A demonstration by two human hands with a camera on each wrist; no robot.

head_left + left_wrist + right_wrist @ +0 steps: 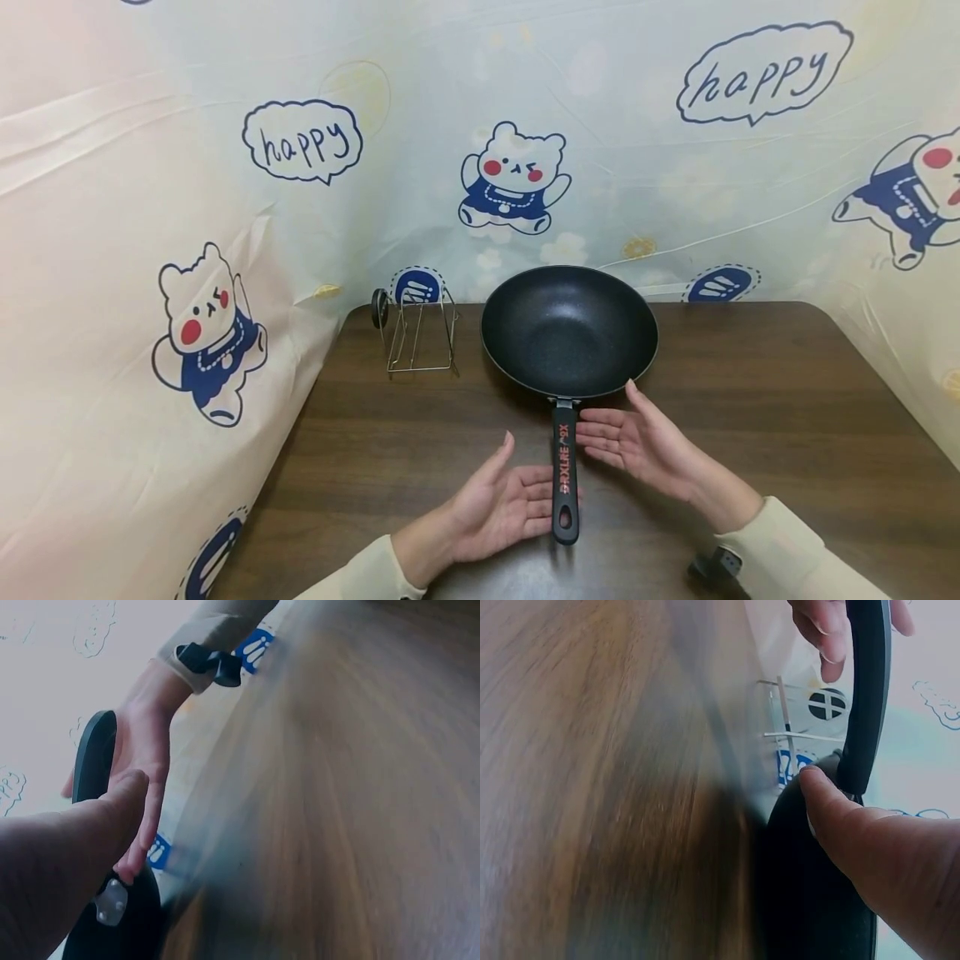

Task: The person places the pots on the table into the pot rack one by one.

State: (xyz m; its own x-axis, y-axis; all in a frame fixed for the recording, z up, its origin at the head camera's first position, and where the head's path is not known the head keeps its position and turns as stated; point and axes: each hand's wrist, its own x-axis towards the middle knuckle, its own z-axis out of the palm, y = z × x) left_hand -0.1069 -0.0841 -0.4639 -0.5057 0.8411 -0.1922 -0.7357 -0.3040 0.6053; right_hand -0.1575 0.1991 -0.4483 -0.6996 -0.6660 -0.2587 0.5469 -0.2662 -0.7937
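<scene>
A black wok point(570, 333) stands on the wooden table, its long handle point(565, 475) with red lettering pointing toward me. My left hand point(498, 508) is spread palm up beside the handle's lower part. Its straight fingers pass behind the handle, their tips partly hidden, and the thumb points up. On the other side my right hand point(645, 442) holds its fingers straight toward the handle's upper part, thumb tip at the wok's rim. Neither hand is curled round the handle point(868, 697), which rises above the tabletop in the right wrist view.
A wire rack point(420, 333) with a black round piece on its left side stands at the table's back left. Printed cloth point(420, 208) with bears and lettering hangs behind and beside the table point(787, 400). A dark wrist device point(715, 571) sits at my right cuff.
</scene>
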